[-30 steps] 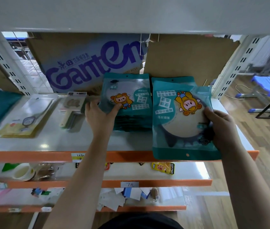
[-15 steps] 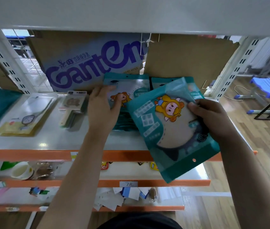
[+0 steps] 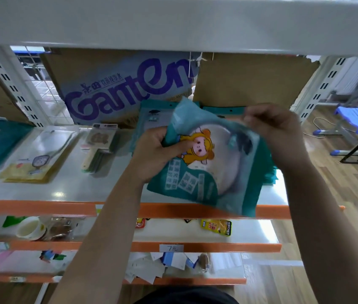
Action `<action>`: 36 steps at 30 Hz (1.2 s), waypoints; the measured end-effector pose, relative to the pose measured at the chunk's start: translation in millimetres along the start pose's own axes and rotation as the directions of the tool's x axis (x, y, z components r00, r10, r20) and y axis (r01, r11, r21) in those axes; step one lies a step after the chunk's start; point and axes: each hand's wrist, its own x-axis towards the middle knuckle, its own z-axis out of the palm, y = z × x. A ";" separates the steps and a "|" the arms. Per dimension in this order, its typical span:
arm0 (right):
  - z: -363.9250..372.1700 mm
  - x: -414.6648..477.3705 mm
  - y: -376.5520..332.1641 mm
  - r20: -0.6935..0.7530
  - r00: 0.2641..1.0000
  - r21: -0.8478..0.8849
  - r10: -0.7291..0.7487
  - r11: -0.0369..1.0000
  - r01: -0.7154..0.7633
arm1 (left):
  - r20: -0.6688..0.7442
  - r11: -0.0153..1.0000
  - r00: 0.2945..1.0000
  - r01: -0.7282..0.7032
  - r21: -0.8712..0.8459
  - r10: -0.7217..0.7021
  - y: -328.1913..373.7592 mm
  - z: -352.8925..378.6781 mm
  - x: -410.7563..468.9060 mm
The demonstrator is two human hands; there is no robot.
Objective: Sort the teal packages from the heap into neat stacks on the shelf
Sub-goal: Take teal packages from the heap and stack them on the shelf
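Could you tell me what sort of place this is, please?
Most likely a small shop: tiered shelves with orange front edges, a handwritten price tag on one edge, and packaged goods such as the teal package and a yellow snack packet.

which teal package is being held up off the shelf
The tilted teal package with the cartoon figure, held by left hand and right hand; the stacks behind it lie on the shelf.
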 end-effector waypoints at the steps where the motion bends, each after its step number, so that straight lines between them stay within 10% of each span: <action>1: -6.5 -0.6 1.8 -0.111 0.994 0.111 -0.001 0.994 0.013 | -0.059 0.998 0.998 -0.005 -0.066 0.001 0.1 0.2 -0.7; 10: 9.5 -33.5 12.2 -0.155 0.961 0.189 0.229 0.962 -0.199 | -0.301 0.776 0.941 -0.073 -0.627 -0.155 -4.6 45.0 3.8; 21: 18.3 -28.8 16.2 0.013 0.867 0.437 0.498 0.777 -0.453 | -0.245 0.818 0.968 -0.100 -0.566 -0.051 -11.5 86.0 -2.7; 26: -10.6 -9.5 19.3 -0.102 0.872 0.423 0.478 0.815 -0.397 | -0.211 0.940 0.977 -0.107 -0.324 0.039 -30.1 68.5 -10.9; 30: -41.1 11.3 29.7 -0.143 0.862 0.284 0.487 0.854 -0.436 | -0.093 0.973 0.983 -0.138 0.183 0.157 -65.1 58.8 -27.7; 36: -77.8 31.2 58.3 -0.134 0.798 0.067 0.587 0.809 -0.584 | -0.040 0.508 0.938 -0.151 0.848 0.345 -119.2 49.5 -47.6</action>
